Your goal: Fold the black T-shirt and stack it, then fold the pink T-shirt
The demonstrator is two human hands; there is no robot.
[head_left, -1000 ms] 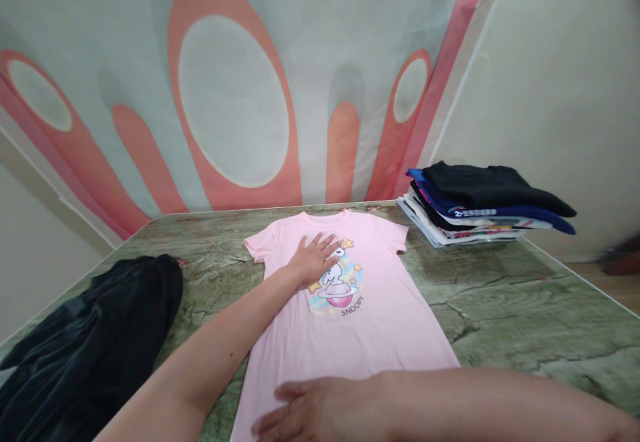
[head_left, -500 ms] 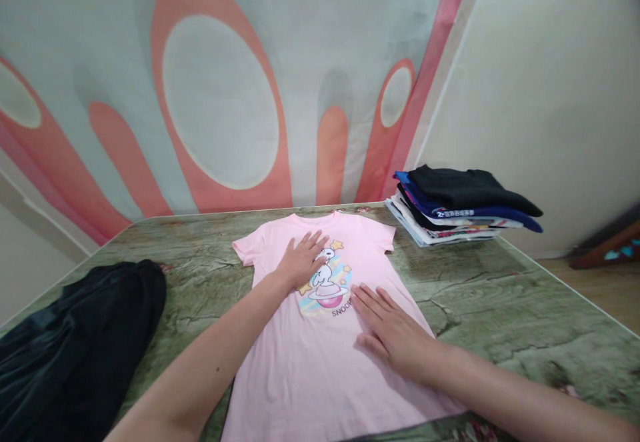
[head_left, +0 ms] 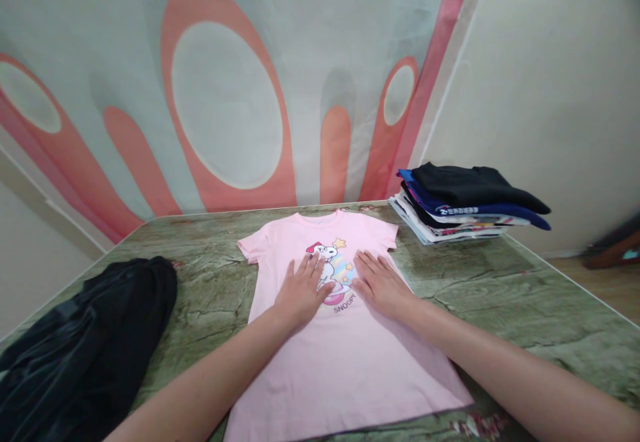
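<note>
A pink T-shirt (head_left: 325, 375) with a cartoon dog print lies spread out flat, its neckline toward the far edge of the table. My left hand (head_left: 303, 290) rests palm down on the left part of the print, fingers spread and holding nothing. To the right of the print, my right hand (head_left: 383, 285) lies flat on the shirt with its fingers extended, also empty. The two hands are apart, and part of the print and its lettering show between them.
A stack of folded clothes (head_left: 475, 192), black on top, sits at the table's far right. Dark crumpled fabric (head_left: 95, 335) lies at the left. The wood-patterned table (head_left: 205, 282) meets a patterned backdrop (head_left: 310, 62) behind.
My left hand has moved down toward me from the upper print, uncovering the dog's head. My right hand has slid farther up the shirt. The view has shifted slightly.
</note>
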